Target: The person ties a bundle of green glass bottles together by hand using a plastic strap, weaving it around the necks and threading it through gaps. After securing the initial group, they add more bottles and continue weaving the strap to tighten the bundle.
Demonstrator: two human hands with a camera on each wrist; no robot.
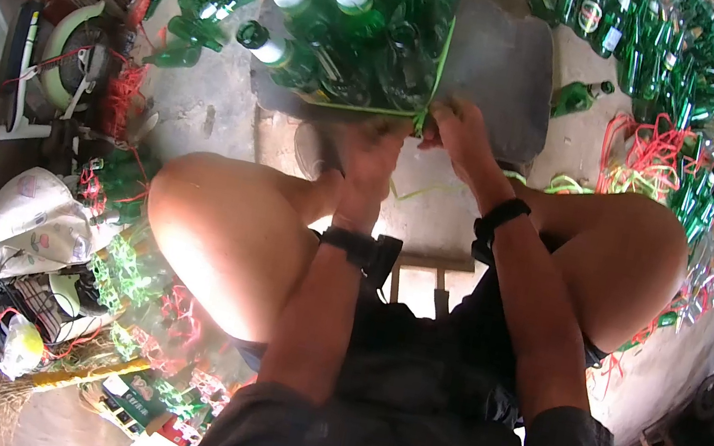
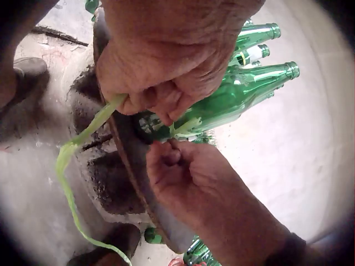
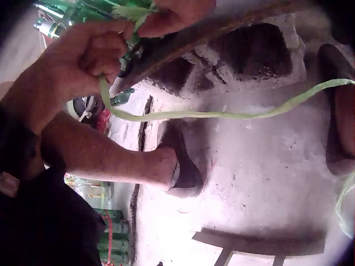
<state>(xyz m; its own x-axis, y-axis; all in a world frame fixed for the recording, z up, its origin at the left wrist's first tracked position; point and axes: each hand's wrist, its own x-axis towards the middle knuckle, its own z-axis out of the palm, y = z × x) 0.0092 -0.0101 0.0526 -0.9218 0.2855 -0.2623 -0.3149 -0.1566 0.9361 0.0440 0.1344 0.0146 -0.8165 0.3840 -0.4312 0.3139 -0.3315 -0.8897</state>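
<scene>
A bundle of green glass bottles (image 1: 337,67) stands on a dark flat slab (image 1: 507,77). Light-green plastic twine (image 2: 67,152) runs round the foot of the bundle and gathers at its near corner. There my left hand (image 1: 371,168) has its fingers curled round the twine, and a long loose tail hangs from it toward the floor. Facing it, my right hand (image 1: 465,142) pinches the twine at the gathered spot, thumb against forefinger. In the left wrist view both hands' fingertips meet close beside the bottle bottoms at the slab's rim.
One green bottle (image 1: 580,95) lies right of the slab. Tangled red twine (image 1: 651,155) lies beyond it, before many more bottles (image 1: 665,48). Left are a pale scooter-like object (image 1: 71,58) and a white bag (image 1: 33,218). A stool edge (image 1: 436,264) shows between the legs.
</scene>
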